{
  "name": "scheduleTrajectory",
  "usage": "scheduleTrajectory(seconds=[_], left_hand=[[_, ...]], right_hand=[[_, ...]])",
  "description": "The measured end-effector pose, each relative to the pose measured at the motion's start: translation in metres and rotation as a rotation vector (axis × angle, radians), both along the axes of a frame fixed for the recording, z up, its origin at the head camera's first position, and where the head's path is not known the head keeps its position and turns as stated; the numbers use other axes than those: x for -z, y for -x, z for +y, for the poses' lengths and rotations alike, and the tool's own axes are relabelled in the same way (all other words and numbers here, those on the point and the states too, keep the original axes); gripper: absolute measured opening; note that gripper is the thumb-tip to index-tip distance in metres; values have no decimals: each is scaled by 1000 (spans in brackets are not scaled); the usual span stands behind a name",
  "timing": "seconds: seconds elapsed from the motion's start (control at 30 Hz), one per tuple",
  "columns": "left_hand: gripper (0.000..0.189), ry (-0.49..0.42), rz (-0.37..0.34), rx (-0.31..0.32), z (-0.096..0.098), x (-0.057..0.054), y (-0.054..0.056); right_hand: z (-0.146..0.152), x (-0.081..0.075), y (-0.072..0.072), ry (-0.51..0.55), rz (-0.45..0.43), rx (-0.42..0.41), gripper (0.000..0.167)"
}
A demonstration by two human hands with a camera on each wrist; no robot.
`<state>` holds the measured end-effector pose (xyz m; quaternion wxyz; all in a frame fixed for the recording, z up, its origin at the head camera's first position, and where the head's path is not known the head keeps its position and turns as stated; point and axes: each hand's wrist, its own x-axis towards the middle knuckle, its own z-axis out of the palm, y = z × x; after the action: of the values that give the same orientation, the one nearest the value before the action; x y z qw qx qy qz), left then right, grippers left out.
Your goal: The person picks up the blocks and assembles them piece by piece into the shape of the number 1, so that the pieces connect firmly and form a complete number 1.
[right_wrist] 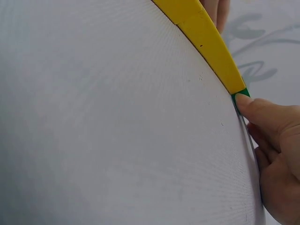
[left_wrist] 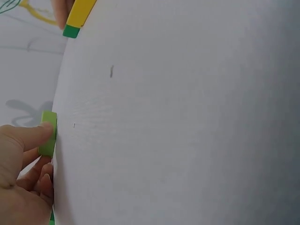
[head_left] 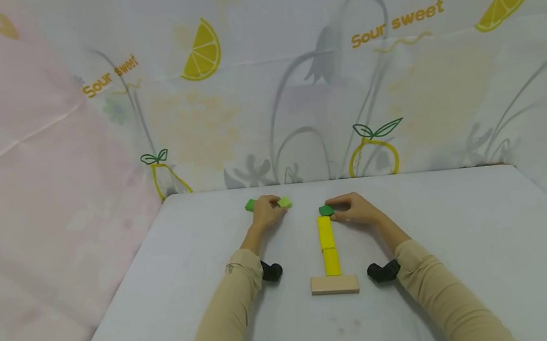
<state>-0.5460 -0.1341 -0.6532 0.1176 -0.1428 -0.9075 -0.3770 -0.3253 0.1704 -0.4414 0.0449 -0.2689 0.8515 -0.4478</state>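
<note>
My left hand point(head_left: 267, 211) pinches a light green block point(head_left: 285, 202) between thumb and fingers; in the left wrist view that block point(left_wrist: 48, 136) is at the table's far edge. A second green block point(head_left: 250, 204) shows behind this hand, partly covered. Thumb and fingers of my right hand point(head_left: 357, 209) pinch a dark green block point(head_left: 326, 210). It sits against the far end of two yellow blocks point(head_left: 327, 244) lying end to end. In the right wrist view the thumb covers part of the dark green block point(right_wrist: 247, 92). The near yellow block meets a plain wooden block point(head_left: 334, 285) lying crosswise.
All the blocks lie on a white table point(head_left: 467, 225). A printed cloth point(head_left: 261, 80) with lemon drawings hangs behind its far edge and along the sides. Black wrist-worn pieces point(head_left: 384, 271) stick out inward from both sleeves.
</note>
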Motion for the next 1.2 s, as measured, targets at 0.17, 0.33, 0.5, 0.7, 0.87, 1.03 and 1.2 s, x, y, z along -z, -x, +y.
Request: scheduleTrajectory(seconds=[0.17, 0.33, 0.5, 0.7, 0.87, 1.03, 1.2], left_hand=[[50, -98, -14, 49, 0, 0, -4], [48, -170, -6, 124, 12, -66, -67], [40, -192, -31, 183, 24, -139, -133], [39, -222, -15, 244, 33, -135, -132], [35, -178, -130, 206, 50, -187, -179], [32, -105, -176, 165, 65, -221, -216], [33, -84, -183, 176, 71, -223, -222]], right_hand=[[-1, -1, -1, 7, 12, -3, 42], [-1, -2, -2, -1, 20, -3, 42], [2, -1, 0, -1, 21, -3, 42], [3, 0, 3, -4, 11, 0, 43], [3, 0, 3, 11, 16, -8, 42], [2, 1, 3, 9, 17, -7, 41], [0, 2, 2, 2, 13, 4, 41]])
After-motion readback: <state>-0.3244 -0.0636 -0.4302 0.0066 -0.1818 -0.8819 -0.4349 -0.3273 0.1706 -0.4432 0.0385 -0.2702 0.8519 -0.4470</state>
